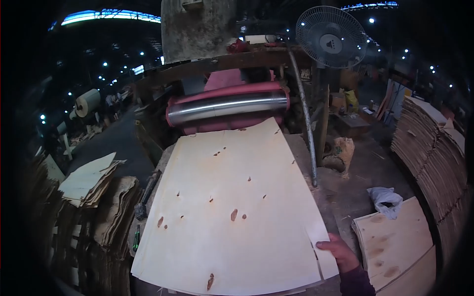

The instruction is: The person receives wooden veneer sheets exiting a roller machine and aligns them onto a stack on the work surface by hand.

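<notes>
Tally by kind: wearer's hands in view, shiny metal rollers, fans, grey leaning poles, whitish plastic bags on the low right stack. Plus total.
Right hand: 1
Shiny metal roller: 1
Fan: 1
Grey leaning pole: 1
Whitish plastic bag: 1
Total: 5

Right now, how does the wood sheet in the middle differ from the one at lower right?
The middle sheet has small, sharply outlined knots; the lower-right sheet shows broader, softer brown patches. The right hand holds the middle sheet's edge, whereas a plastic bag rests on the lower-right sheet. Both are pale with brown marks.
</notes>
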Tool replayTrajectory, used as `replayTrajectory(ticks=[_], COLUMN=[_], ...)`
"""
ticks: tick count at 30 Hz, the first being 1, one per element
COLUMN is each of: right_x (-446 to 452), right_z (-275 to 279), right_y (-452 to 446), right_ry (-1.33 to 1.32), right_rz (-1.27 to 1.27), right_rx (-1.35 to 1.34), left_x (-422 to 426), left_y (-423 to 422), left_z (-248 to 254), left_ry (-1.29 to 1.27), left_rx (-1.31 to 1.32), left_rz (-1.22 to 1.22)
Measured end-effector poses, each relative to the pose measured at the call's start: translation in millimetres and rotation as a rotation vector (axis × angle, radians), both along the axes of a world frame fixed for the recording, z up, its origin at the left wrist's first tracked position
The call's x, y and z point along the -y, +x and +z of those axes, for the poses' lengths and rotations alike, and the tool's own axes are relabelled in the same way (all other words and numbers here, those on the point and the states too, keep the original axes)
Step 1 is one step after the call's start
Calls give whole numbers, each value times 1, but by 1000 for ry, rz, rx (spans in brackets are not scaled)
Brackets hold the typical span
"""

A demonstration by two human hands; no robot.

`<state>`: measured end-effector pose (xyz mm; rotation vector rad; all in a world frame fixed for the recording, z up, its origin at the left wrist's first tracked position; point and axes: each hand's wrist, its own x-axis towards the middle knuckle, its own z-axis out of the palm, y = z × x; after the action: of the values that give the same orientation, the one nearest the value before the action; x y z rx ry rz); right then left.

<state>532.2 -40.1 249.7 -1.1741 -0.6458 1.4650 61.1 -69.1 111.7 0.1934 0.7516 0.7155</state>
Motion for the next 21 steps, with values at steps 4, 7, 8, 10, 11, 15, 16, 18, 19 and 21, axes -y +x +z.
replayTrajectory(ticks=[4,7,8,10,11,15,16,18,19,21], right_x=[18,23,25,32,34,57,63,56,46,25], right_z=[-78,-144,-157,-175,-178,-132,-111,-91,-103,-137], right_y=[28,38,39,43,44,48,48,48,51,63], right_ry=[-28,-120,-149,-164,-177,-163,-154,-145,-182,-271], right_rz=[-58,-41,-38,-28,-24,-15,-29,-40,-44,-44], right_rx=[-229,-238,-209,-163,-139,29,34,76,136,263], left_x=[-46,-57,-55,-52,-43,0,9,0,-10,-43], left_y=[-1,-5,-1,12,17,28,24,26,28,33], left_z=[-27,-52,-48,-42,-33,-11,-22,-33,-35,-38], left_ry=[220,61,50,50,24,-64,-80,-81,-83,-126], left_rx=[369,-158,-192,-199,-217,-220,-132,-152,-160,-59], left_rz=[348,360,349,389,383,377,390,372,362,347])
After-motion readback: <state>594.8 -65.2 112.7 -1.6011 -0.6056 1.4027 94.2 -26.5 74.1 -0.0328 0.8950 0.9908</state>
